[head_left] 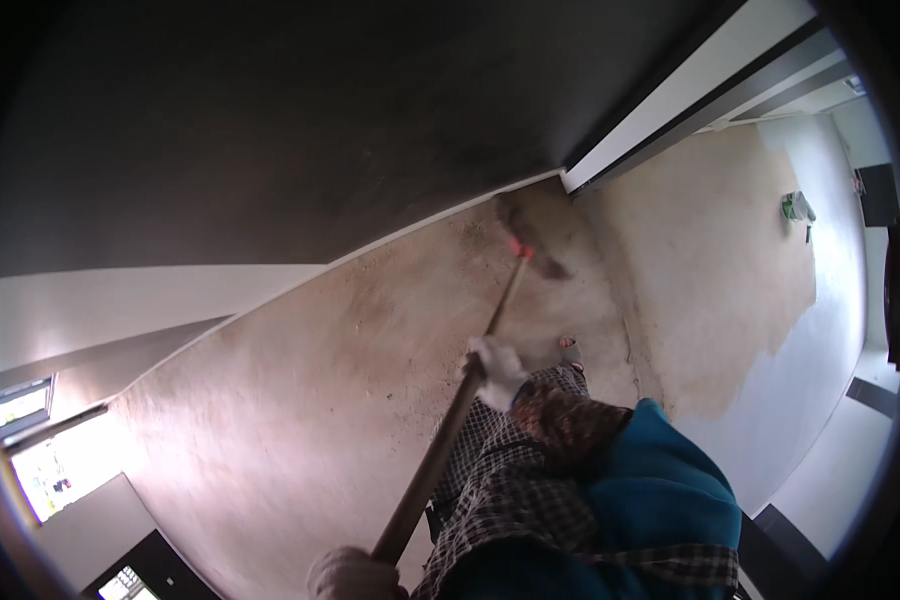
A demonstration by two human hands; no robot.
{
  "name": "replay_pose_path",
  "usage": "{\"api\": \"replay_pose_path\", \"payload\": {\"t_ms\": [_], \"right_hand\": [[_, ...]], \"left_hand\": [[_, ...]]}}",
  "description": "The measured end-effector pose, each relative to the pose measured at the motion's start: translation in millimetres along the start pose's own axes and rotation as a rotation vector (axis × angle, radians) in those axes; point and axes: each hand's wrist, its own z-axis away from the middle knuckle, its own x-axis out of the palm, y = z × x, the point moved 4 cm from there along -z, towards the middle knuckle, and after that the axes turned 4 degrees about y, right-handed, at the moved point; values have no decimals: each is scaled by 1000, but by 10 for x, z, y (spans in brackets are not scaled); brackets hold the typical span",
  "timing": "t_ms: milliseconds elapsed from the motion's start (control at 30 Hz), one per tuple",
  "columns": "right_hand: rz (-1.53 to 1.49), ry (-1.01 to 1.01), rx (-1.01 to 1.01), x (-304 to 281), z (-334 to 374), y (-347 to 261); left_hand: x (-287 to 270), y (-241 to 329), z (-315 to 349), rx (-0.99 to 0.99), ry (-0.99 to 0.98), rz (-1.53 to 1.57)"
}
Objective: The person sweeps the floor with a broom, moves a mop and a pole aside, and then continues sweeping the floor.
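Head view shows a broom [435, 450] slanting across the middle of the scene, its handle running from the near left up to a blurred broom head [521, 249] with a red middle and dark bristles. That head is on the brown, dusty floor [300, 400], near the corner where the dark wall [300, 130] meets a white-and-dark upright [685, 90]. The right hand [495, 370], in a pale glove, is closed around the handle partway down; the left hand [355, 577] grips it near the upper end, at the near edge of the view, though its fingers are hard to make out.

To sweep well here, the left hand would best act as a pivot while the right guides the stroke. I would keep the bristles flat and work out from the corner with short, overlapping pulls, since dust probably gathers along the foot of the wall. The specks [390, 395] left of the person call for a light pass, as a hard flick could scatter them. Strokes should also stay clear of the sandalled foot [570, 350] just ahead, and of the paler floor patch [790, 380] on the right, where a green-and-white container [796, 208] stands.
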Motion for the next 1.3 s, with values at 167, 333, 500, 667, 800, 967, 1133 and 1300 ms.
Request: {"api": "replay_pose_path", "payload": {"t_ms": [167,333,500,667,800,967,1133,1300], "right_hand": [[-37,219,124,-361,-673,-155],[239,-6,215,155,-427,535],[177,-242,360,421,162,921],[279,-415,24,-483,245,721],[-12,-15,-6,-1291,616,-73],[-64,237,8,-1906,407,72],[158,-66,250,-1499,731,1126],[355,-258,282,-863,949,1988]], "left_hand": [[151,-573,226,-372,155,-264],[-275,-139,837,-429,348,-541],[-31,694,450,71,11,-384],[-129,863,828,150,281,-373],[450,233,1375,-182,-262,-163],[966,219,1736,-163,-243,278],[774,1035,1900,-34,-436,40],[509,1449,1838,25,-414,40]]}}
